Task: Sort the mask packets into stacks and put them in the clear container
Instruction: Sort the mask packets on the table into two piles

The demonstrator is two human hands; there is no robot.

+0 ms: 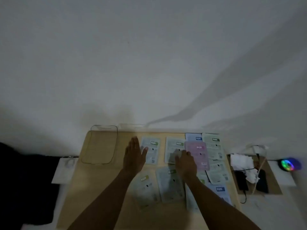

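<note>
Resting on a green packet, right hand; left hand spread beside another.

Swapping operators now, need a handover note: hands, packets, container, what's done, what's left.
Left hand: open, flat, beside a green packet, holding nothing.
Right hand: fingers down on another green packet, next to the pink packet; grip unclear.
Packets lie spread and overlapping over the table.
Clear container: far left, looks empty.
Done: no finished stacks visible.
Left: sort, stack, load.
</note>
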